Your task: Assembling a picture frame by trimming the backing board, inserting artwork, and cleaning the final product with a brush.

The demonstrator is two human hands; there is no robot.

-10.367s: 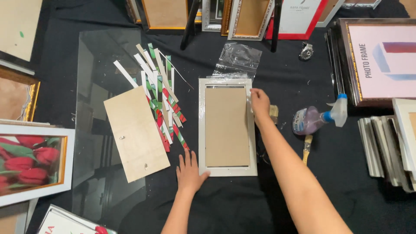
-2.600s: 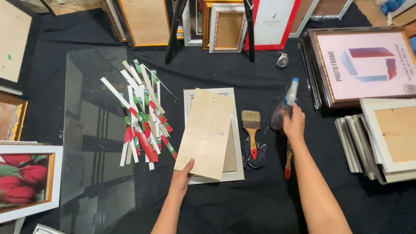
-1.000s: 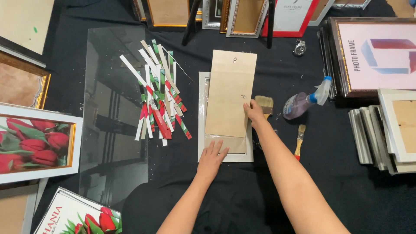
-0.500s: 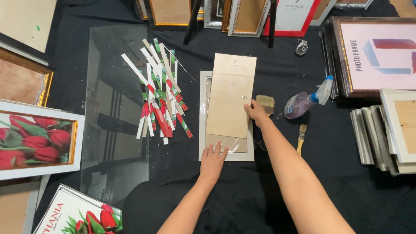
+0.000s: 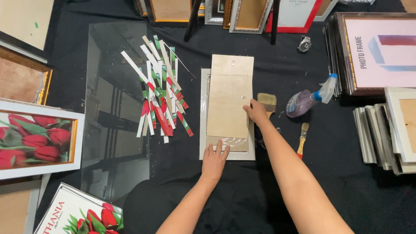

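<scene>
two bare forearms reach into view from the bottom edge. no sleeve covers either arm as far as the picture shows. the left hand [image 5: 214, 161] wears no glove, ring or watch, and its nails are short and plain. the right hand [image 5: 256, 111] is likewise bare, with no wristband or bracelet at its wrist.

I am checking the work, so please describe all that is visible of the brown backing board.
The backing board is a flat, light brown rectangle, apparently fibreboard, with small metal fittings near its top and right edge. It lies lengthwise on the white frame, overhanging the frame's top. The right hand touches its right edge; the left hand rests just below it.
</scene>
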